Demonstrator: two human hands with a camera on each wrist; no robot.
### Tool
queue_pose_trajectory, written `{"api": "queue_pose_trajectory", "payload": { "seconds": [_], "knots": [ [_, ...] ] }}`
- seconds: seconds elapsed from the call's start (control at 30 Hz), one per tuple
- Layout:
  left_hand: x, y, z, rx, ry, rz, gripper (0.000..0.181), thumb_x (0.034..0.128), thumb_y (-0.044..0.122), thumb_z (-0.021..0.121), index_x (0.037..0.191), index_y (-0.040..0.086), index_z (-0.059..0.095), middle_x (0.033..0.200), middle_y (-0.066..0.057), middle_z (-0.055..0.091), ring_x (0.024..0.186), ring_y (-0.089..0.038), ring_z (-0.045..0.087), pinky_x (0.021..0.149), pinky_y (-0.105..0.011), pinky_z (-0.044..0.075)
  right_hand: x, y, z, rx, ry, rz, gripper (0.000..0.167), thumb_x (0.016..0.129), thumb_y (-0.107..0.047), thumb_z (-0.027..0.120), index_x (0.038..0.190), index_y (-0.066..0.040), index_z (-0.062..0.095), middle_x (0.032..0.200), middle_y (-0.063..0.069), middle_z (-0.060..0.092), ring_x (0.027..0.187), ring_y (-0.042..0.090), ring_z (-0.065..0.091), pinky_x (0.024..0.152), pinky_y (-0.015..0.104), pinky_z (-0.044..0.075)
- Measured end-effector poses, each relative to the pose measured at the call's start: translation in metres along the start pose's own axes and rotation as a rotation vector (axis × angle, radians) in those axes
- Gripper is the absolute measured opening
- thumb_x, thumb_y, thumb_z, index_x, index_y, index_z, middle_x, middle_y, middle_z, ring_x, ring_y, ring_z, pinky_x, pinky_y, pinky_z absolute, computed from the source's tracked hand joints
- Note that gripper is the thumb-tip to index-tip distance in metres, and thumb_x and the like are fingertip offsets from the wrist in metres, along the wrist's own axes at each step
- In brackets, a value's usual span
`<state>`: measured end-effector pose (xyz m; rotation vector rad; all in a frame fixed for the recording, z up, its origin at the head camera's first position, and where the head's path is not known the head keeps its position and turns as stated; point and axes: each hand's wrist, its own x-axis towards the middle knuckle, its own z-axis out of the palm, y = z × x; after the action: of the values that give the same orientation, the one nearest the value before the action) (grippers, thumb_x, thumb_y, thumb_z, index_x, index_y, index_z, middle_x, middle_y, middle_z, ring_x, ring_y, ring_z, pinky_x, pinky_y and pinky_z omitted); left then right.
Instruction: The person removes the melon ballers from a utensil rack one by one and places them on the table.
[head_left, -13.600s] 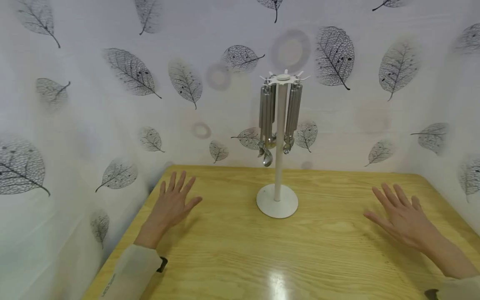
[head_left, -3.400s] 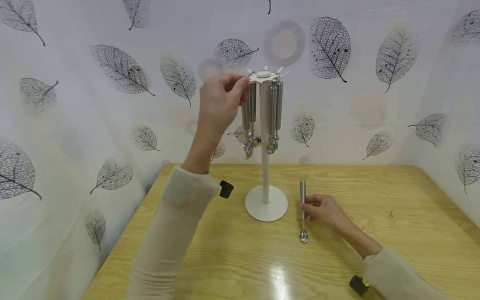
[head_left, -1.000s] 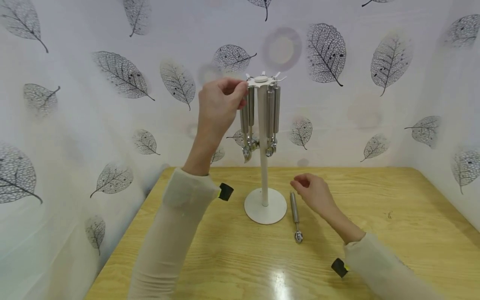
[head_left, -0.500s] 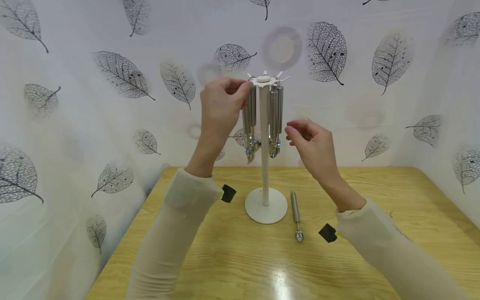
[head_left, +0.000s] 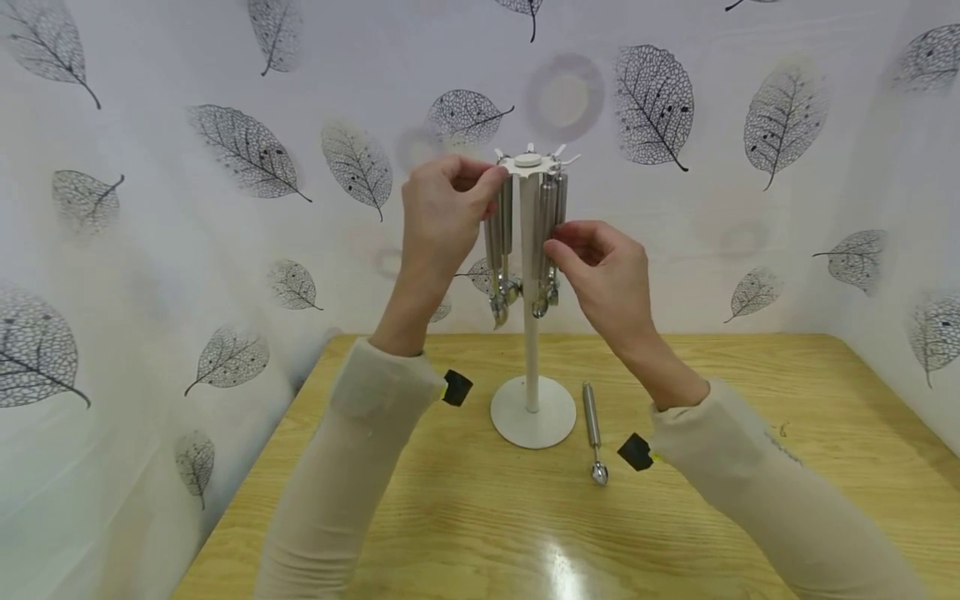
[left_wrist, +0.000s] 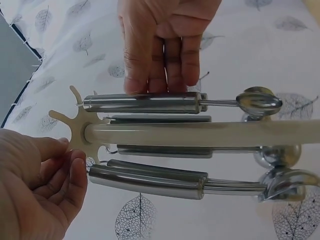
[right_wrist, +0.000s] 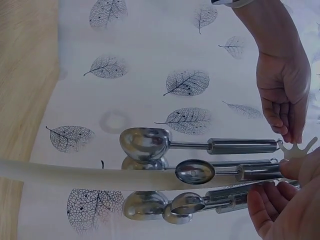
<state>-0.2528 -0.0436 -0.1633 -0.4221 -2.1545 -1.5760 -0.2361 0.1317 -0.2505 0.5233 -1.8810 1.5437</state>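
Observation:
A white stand (head_left: 532,350) with a hooked top plate (head_left: 528,162) carries several hanging metal scoops (right_wrist: 145,143). Between thumb and fingers, my left hand (head_left: 442,212) pinches the plate's left edge, which also shows in the left wrist view. On the stand's right side, my right hand (head_left: 611,279) grips one hanging scoop by its cylindrical steel handle (left_wrist: 142,103), thumb on one side and fingers opposite. That scoop's small oval bowl (right_wrist: 195,171) hangs free. Another metal scoop (head_left: 592,425) lies on the table, just right of the stand's round base.
The wooden table (head_left: 420,517) ends at a leaf-patterned curtain (head_left: 720,275) behind and at both sides. Hooks (head_left: 572,158) stick out around the plate. The other hanging scoops crowd close to the gripped one.
My right hand earlier held a scoop over the table; it now lies there, released. Since then that hand has risen leftward and taken a hanging scoop's handle. My left hand has stayed at the plate.

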Motion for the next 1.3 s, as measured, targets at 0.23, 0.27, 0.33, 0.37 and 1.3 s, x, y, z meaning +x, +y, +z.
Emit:
{"api": "queue_pose_trajectory", "payload": {
  "seconds": [0.23, 0.27, 0.33, 0.37, 1.3],
  "knots": [
    [0.000, -0.001, -0.002, -0.008, -0.014, 0.019, 0.019, 0.0983, 0.018, 0.074, 0.106, 0.001, 0.076, 0.092, -0.011, 0.074, 0.074, -0.017, 0.066, 0.074, -0.024, 0.061, 0.000, -0.001, 0.005, -0.001, -0.055, 0.026, 0.024, 0.097, -0.004, 0.073, 0.117, 0.009, 0.070, 0.108, 0.019, 0.075, 0.089, 0.008, 0.071, 0.079, 0.020, 0.061],
    [-0.001, -0.001, -0.003, -0.012, -0.015, 0.024, 0.019, 0.0984, 0.017, 0.074, 0.106, 0.000, 0.075, 0.092, -0.011, 0.074, 0.074, -0.017, 0.066, 0.073, -0.024, 0.061, 0.000, -0.001, 0.006, 0.006, -0.068, 0.028, 0.026, 0.097, -0.004, 0.073, 0.119, 0.009, 0.070, 0.109, 0.019, 0.075, 0.091, 0.009, 0.071, 0.079, 0.020, 0.061],
    [-0.001, -0.002, -0.003, -0.017, -0.016, 0.028, 0.018, 0.0983, 0.017, 0.074, 0.105, 0.000, 0.075, 0.091, -0.011, 0.074, 0.074, -0.017, 0.066, 0.073, -0.024, 0.061, -0.001, -0.002, 0.006, 0.021, -0.091, 0.030, 0.027, 0.097, -0.003, 0.072, 0.122, 0.009, 0.069, 0.111, 0.020, 0.074, 0.092, 0.009, 0.071, 0.081, 0.020, 0.061],
    [-0.001, -0.002, -0.003, -0.017, -0.017, 0.028, 0.018, 0.0984, 0.017, 0.074, 0.105, 0.000, 0.075, 0.091, -0.011, 0.074, 0.074, -0.017, 0.065, 0.073, -0.024, 0.061, -0.001, -0.002, 0.006, 0.030, -0.103, 0.030, 0.028, 0.098, -0.003, 0.072, 0.123, 0.009, 0.069, 0.112, 0.020, 0.074, 0.093, 0.010, 0.071, 0.081, 0.021, 0.061],
    [0.000, -0.002, -0.004, -0.026, -0.033, 0.012, 0.017, 0.0986, 0.015, 0.073, 0.106, -0.001, 0.074, 0.090, -0.011, 0.072, 0.076, -0.017, 0.067, 0.074, -0.025, 0.062, -0.006, -0.021, -0.040, 0.038, -0.223, 0.114, 0.030, 0.100, -0.010, 0.070, 0.127, 0.004, 0.068, 0.108, 0.009, 0.075, 0.090, 0.017, 0.072, 0.083, 0.024, 0.062]
  ]
}}
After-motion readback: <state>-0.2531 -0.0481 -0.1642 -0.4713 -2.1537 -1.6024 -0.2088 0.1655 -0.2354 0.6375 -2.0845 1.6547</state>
